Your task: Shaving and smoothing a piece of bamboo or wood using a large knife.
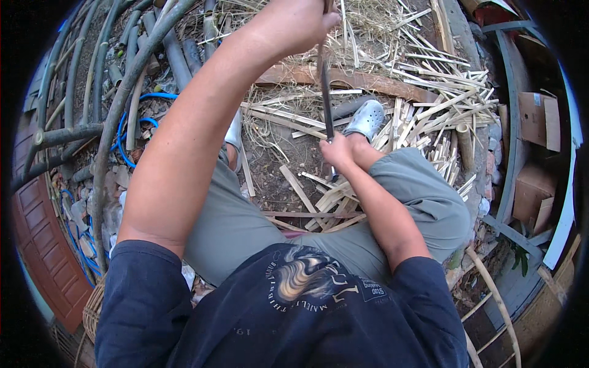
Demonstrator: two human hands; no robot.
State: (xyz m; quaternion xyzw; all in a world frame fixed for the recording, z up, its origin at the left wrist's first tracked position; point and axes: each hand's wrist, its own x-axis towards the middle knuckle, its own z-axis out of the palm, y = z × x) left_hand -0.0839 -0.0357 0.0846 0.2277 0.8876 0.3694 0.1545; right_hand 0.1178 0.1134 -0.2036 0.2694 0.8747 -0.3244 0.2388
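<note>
My left hand [297,27] is raised at the far edge of the view, closed around the upper part of a long dark strip [326,86]. The strip runs down almost upright between my knees, and its exact kind is unclear. Lower down, my right hand [337,152] is wrapped around it near its bottom end. A small shiny tip [333,178] shows just below the right fist. Split bamboo strips [294,122] lie on the ground around and beneath my hands.
A brown plank [350,81] lies across the ground ahead, among heaped bamboo strips [442,110]. My grey clog [365,119] rests beside them. On the left are bamboo poles [138,67] and a blue hose [126,153]. Cardboard boxes [535,119] sit on shelving at the right.
</note>
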